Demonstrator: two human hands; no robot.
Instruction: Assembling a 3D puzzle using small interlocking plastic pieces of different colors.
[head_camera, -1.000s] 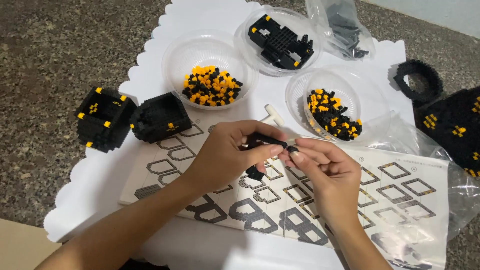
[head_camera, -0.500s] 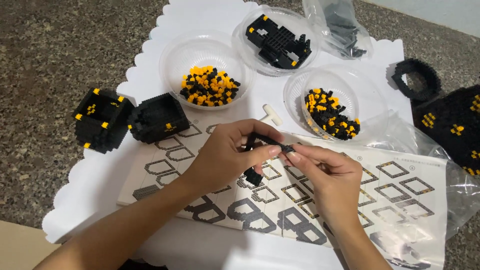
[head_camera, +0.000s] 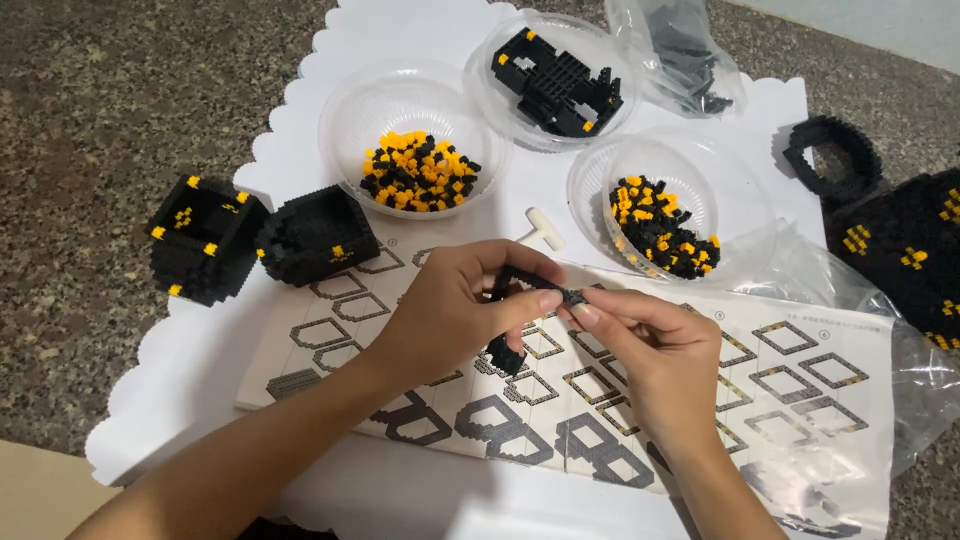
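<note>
Both hands meet over the middle of the instruction sheet (head_camera: 700, 400), which lies on a white scallop-edged mat (head_camera: 300, 110) spread over a speckled floor. The left hand (head_camera: 450, 315) is curled nearly closed, thumb and forefinger pinching a small black block piece (head_camera: 520, 305), part of which hangs down below the fingers. The right hand (head_camera: 650, 345) comes in from the right with its fingertips drawn together on the right end of that same piece, so it is held between the two hands, just above the sheet and not touching it. The piece looks light and stiff, yet made of many tiny bricks pressed together, so it would likely snap apart if squeezed or twisted; the safest hold seems to be on its flat sides, close to the joint being worked. Farther off sit three clear bowls: one with mixed yellow and black bricks (head_camera: 415, 170) to the left, one with a built black section (head_camera: 555, 85) at the far middle, one with mostly black bricks (head_camera: 660, 225) to the right. A white tool (head_camera: 545, 228) lies between the bowls, and two black built cubes (head_camera: 260, 240) stand at the left
</note>
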